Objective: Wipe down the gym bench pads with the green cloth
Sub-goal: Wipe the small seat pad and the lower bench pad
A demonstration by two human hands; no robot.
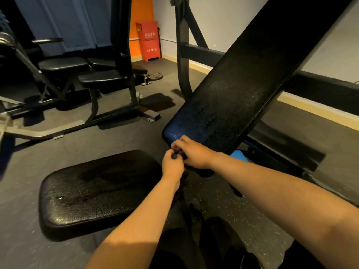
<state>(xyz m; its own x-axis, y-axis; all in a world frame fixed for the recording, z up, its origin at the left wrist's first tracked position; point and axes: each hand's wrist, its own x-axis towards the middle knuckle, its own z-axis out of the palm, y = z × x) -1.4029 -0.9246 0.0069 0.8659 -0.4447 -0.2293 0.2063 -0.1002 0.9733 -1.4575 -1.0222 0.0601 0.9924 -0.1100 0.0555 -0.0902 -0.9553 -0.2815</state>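
Note:
The flat black seat pad (pixel 97 195) lies low at the centre left. The long black back pad (pixel 233 90) slopes up to the right from the gap beside it. In that gap both hands meet on a small dark object (pixel 174 156) with a rounded end; what it is I cannot tell. My left hand (pixel 172 165) grips it from below, and my right hand (pixel 192 154) curls its fingers over it from the right, at the back pad's lower edge. A dark strip (pixel 181 188) hangs under my left hand. No green cloth shows plainly.
Another machine with black pads (pixel 101 78) stands at the left. A dark steel upright (pixel 182 55) rises behind the back pad. A red cabinet (pixel 149 41) stands against the far wall, and a weight plate (pixel 155 76) lies on the grey floor.

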